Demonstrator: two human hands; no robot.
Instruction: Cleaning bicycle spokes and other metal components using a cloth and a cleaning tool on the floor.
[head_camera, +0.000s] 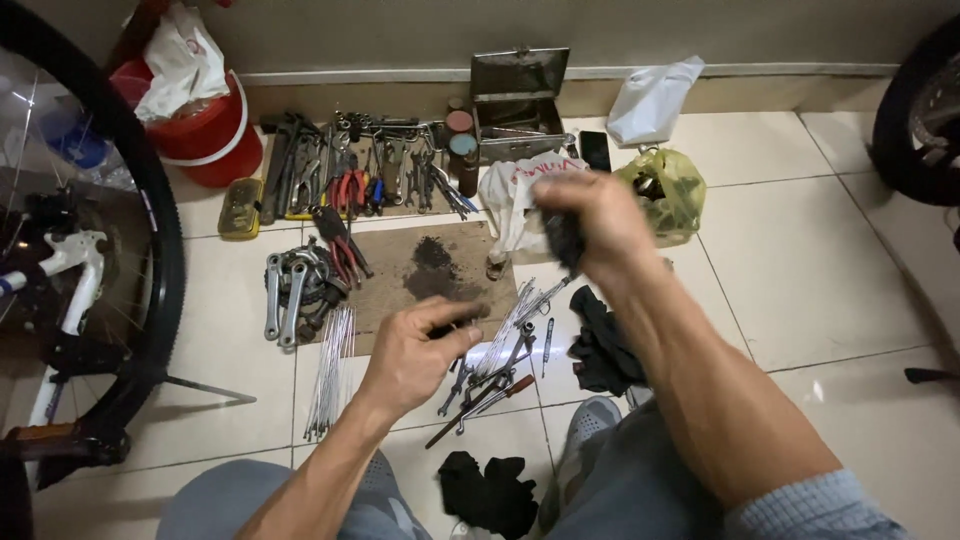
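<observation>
Head view: dark greasy rag (563, 238)

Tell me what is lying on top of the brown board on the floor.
A dark greasy smear covers the board's middle, and a small bottle stands at its right edge. The left hand hides the near edge, so anything there cannot be seen.

2 hands (420, 350), 1 red bucket (205, 135), 1 metal toolbox (517, 100), 3 plastic bags (655, 100), 2 black rags (600, 340).

Left hand (415, 352) pinches small dark part; right hand (590, 225) clutches dark rag (563, 240) above spokes (515, 318), tools.
</observation>
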